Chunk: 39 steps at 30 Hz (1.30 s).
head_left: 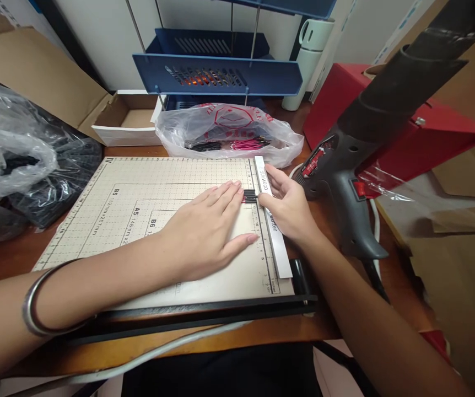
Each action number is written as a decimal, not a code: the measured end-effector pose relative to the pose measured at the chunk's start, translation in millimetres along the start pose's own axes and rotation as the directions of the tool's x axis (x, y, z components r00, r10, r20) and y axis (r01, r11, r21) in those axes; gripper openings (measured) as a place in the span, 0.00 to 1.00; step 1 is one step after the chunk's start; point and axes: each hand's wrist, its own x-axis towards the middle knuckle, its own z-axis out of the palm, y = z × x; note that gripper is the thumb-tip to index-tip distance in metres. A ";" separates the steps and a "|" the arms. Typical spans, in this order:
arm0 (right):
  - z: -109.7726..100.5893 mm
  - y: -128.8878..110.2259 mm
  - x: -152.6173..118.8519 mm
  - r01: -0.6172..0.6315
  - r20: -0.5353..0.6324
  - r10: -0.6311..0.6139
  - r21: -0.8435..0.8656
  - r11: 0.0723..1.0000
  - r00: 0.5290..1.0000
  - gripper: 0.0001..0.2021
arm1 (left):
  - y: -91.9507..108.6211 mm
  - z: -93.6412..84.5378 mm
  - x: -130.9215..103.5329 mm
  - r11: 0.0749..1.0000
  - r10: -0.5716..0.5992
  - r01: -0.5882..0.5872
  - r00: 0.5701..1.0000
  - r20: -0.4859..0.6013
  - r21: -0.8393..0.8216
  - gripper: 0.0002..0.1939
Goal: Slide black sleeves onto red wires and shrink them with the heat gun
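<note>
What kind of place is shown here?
Probably a small electronics or wiring workbench: there is a paper cutter with thin black pieces on it, a heat gun, and a plastic bag of wire-like pieces.

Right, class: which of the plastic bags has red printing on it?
The whitish bag just beyond the paper cutter, with black and pink strands inside. Its red printing sets it apart from the bag at far left, which shows none.

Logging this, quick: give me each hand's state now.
Left hand: open, palm down on the cutting board, fingertips beside the black strands.
Right hand: partly curled at the white strip; grip can't be told.
</note>
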 end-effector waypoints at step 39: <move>-5.3 -2.1 -1.3 -0.083 0.080 0.074 0.110 0.990 0.994 0.42 | -33.7 2.9 17.7 0.964 0.013 -0.127 0.901 -0.433 -0.235 0.12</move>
